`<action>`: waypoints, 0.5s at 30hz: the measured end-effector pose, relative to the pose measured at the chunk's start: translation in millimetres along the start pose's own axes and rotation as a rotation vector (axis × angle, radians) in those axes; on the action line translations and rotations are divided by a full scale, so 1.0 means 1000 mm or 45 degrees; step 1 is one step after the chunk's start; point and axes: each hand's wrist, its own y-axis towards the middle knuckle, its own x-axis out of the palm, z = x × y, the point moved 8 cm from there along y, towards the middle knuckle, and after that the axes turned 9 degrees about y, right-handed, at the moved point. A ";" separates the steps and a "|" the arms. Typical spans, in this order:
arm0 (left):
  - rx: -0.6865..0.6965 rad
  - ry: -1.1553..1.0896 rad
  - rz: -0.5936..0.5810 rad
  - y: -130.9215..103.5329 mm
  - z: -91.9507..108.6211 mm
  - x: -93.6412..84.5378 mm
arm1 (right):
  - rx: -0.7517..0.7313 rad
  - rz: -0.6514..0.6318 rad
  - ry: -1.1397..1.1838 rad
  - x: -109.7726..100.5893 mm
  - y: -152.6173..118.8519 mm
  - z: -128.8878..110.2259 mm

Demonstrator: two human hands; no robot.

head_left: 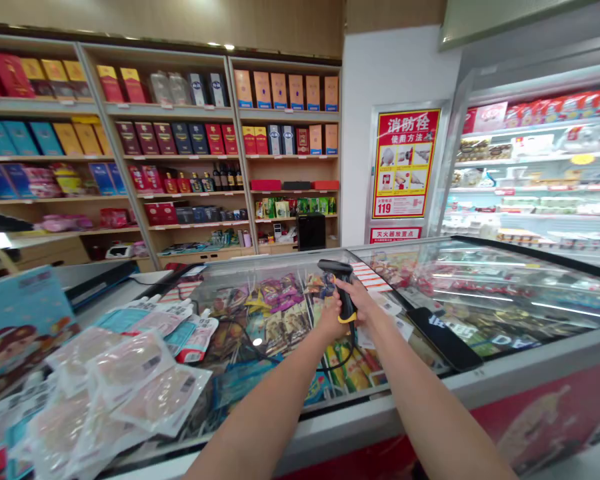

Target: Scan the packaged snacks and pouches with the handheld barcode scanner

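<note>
A black barcode scanner (347, 305) with yellow trim stands upright in front of me, above the glass top of a chest freezer (330, 417). My left hand (332, 321) is closed on the left side of its handle. From the right, the fingers of my right hand (359, 297) also wrap the grip. The scanner's black cable (300, 365) loops over the glass to the left. White paper sheets (399, 327) with printed codes lie beside the right hand. Colourful frozen snack packs (287, 320) show through the glass.
Clear plastic packets (135, 367) and blue-and-white pouches (193, 337) are heaped at the left. A blue illustrated box (25, 327) stands behind them. On the right, a black flat panel (445, 339) lies on the freezer. Shelves of boxes (190, 140) and a lit cooler (540, 173) line the back.
</note>
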 end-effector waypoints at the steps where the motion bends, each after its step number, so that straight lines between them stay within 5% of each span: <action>1: 0.005 0.047 -0.030 0.005 0.006 0.010 | -0.005 0.005 0.002 -0.006 -0.001 -0.003; 4: -0.041 0.141 -0.085 0.017 0.017 0.034 | -0.023 0.009 0.014 -0.019 -0.004 -0.009; 7: -0.161 0.087 -0.027 0.025 0.016 0.040 | -0.054 0.021 0.068 -0.027 -0.004 -0.014; 12: -0.205 0.006 0.095 0.021 0.002 0.012 | -0.064 0.009 0.135 -0.022 -0.003 -0.016; 15: -0.307 -0.015 0.152 0.015 -0.024 -0.017 | -0.041 -0.020 0.104 -0.016 -0.002 -0.011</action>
